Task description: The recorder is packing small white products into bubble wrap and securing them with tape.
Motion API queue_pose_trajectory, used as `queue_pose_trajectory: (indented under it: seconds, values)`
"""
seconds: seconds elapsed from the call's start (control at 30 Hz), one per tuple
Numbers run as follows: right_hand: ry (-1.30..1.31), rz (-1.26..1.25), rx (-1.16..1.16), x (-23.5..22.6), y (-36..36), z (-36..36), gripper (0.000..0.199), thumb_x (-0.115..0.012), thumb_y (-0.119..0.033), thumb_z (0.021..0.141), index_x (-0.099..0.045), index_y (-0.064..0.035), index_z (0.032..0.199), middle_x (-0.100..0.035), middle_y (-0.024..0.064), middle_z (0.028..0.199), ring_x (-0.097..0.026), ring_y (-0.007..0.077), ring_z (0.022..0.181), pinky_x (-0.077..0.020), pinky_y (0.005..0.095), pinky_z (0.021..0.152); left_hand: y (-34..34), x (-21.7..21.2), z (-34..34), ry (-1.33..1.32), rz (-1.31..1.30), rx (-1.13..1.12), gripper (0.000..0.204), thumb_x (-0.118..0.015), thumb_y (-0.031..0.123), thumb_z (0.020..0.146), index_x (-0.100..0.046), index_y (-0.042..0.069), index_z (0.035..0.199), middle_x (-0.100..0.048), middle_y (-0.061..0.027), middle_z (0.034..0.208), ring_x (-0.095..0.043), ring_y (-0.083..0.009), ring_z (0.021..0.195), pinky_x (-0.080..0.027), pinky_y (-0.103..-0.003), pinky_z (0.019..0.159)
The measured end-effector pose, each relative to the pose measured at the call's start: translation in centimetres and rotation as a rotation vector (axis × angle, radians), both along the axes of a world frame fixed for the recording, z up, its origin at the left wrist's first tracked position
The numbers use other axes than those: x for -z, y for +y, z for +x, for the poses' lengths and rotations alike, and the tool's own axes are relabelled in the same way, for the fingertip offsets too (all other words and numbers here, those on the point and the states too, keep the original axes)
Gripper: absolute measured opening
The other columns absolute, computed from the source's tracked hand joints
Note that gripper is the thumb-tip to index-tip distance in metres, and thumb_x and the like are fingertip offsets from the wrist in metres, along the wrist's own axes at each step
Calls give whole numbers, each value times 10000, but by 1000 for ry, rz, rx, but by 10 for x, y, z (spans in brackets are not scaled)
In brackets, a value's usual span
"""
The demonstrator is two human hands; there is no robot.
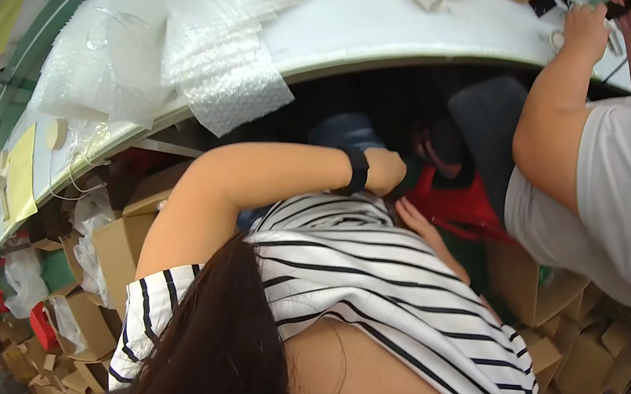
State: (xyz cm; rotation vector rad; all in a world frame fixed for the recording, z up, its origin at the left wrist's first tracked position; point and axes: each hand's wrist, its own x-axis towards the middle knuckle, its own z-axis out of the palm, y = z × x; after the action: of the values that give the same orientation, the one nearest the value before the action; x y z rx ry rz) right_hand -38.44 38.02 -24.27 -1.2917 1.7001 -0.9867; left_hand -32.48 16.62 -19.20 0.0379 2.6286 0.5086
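Observation:
My left hand (383,172) is in front of my waist, below the table edge, with a black band (356,170) round its wrist. Its fingers are curled in; whatever they may hold is hidden. Close by, partly behind my striped shirt (391,293), my right hand (421,225) shows straight fingers pointing toward the left one. No object is visible in it. Beyond both hands lies something red (460,205) under the table, its kind unclear.
Bubble-wrap sheets (218,55) lie on the white table (343,30), some hanging over its edge. At right a co-worker in a grey shirt (627,182) works at the table. Cardboard boxes (585,359) crowd the floor on both sides.

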Motion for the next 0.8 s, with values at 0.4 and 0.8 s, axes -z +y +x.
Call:
queue_pose_trajectory:
  seconds: [0.4, 0.8]
  values:
    - [79, 21, 304, 5, -57, -3, 568, -749, -272, 666, -433, -4, 1054, -516, 166, 1045, -559, 263, 886, -471, 340, 734, 0, -33, 20, 119, 281, -16, 274, -588, 233, 693, -649, -27, 754, -611, -241, 745, -618, -359, 704, -494, -410, 606]
    - [917, -677, 467, -170, -252, -104, 319, -660, -219, 763, -564, 22, 948, -612, 171, 813, -593, 328, 753, -465, 386, 668, -182, -157, -15, 732, -341, -441, 206, -556, 152, 744, -598, -49, 756, -588, -218, 723, -570, -392, 723, -474, -450, 662]
